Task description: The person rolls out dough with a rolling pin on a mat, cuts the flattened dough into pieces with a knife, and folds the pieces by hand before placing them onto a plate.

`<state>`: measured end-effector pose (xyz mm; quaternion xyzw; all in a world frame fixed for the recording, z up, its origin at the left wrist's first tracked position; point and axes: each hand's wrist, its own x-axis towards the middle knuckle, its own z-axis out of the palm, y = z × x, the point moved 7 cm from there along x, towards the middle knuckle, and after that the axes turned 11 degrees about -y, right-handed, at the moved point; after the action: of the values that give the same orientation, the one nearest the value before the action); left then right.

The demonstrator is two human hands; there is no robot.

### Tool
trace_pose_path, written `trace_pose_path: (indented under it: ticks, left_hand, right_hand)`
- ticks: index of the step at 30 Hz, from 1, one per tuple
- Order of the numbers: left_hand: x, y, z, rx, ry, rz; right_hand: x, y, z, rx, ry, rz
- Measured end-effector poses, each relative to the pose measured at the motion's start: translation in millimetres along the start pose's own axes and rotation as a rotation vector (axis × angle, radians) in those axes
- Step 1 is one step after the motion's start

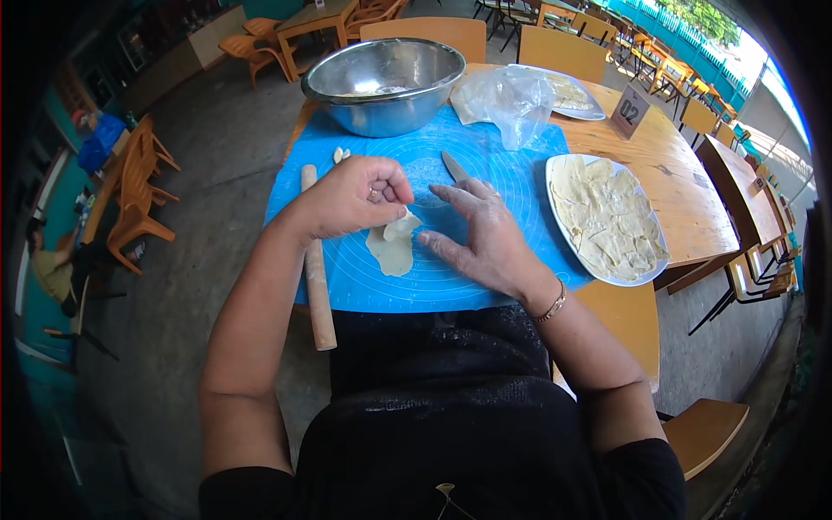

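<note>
A thin, floury sheet of dough [392,253] lies on the blue silicone mat [347,282], its upper end lifted and folded over. My left hand [357,198] is closed, with thumb and fingers pinching that upper end. To the right of the dough, my right hand [482,232] hovers low over the mat with thumb and fingers apart, holding nothing. A knife [453,166] lies just beyond its fingertips. Left of the dough rests a wooden rolling pin [319,290], partly hidden by my left wrist. Small dough pieces [341,155] sit behind my left hand.
A white plate [551,186] covered with flat dough sheets stands at right. Toward the back are a large metal bowl [381,113], a clear plastic bag [520,104], another plate [589,113] and a number sign [630,111]. Chairs surround the wooden table [685,204].
</note>
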<state>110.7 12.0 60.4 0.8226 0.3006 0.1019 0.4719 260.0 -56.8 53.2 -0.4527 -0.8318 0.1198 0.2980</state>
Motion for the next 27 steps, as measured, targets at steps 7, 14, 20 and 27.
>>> trace_pose_path:
  ticks: [7,14,20,27]
  left_hand:
    - [-9.8,44.3,-10.8,-0.269,-0.054,0.275]
    - [-13.3,49.6,-9.1,-0.508,0.023,0.306]
    - [-9.1,30.4,10.6,-0.338,0.077,0.067]
    - [-23.7,8.0,28.0,0.802,0.166,-0.116]
  right_hand:
    - [31.0,4.0,7.5,0.597,-0.295,0.057]
    - [19.4,2.1,11.8,1.428,-0.357,0.107]
    - [-4.5,21.6,-28.1,1.284,-0.273,0.25]
    - [-50.2,84.7,-143.1,0.477,-0.231,0.422]
